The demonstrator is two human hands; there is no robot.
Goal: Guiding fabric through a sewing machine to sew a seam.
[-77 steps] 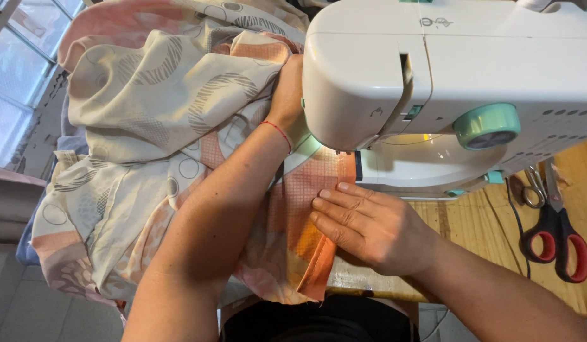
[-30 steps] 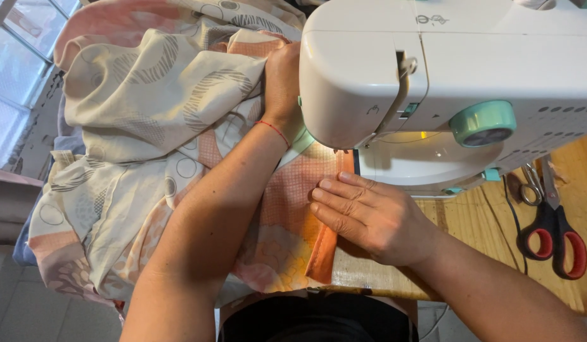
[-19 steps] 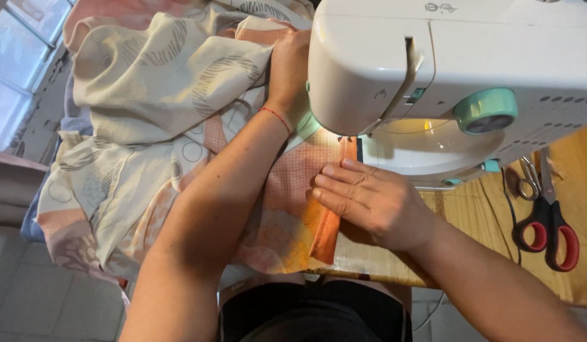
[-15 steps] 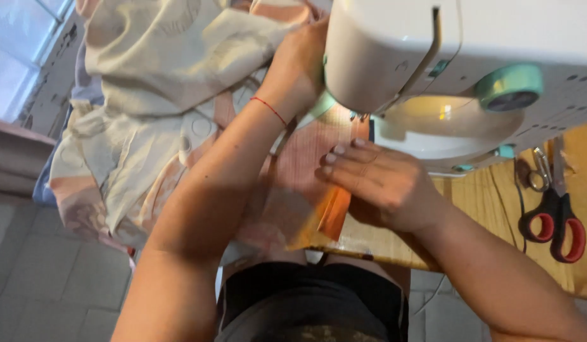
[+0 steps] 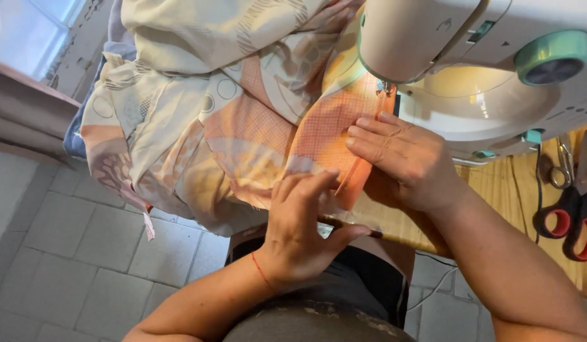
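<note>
Head view, hands: two counted, both bare, both on the same cloth.
Left hand [image 5: 299,231]: lay near the table edge, fingers spread fairly wide and curved over the lower hem of the patterned fabric [image 5: 217,120], thumb out to the right; pressing, not clearly pinching. One thin red thread [image 5: 261,272] circled its wrist.
Right hand [image 5: 404,158]: lay flat, fingers together and pointing left, palm down on the orange folded strip [image 5: 360,180]; holding it against the table, nothing clasped.
Fabric: one big bundle, cream with peach and orange shapes and ring prints, heaped to the left of the machine and hanging off the table toward the tiled floor [image 5: 84,259]. Orange checked part ran up under the needle area [image 5: 387,88].
Sewing machine [image 5: 471,57]: one, white, with one teal round dial [image 5: 550,57] at upper right; standing just beyond the right hand.
Scissors [image 5: 575,209]: one red-handled pair, lying on the wooden table [image 5: 496,196], well apart from both hands.
Small snips [image 5: 564,158]: one pair, just beside the scissors.
</note>
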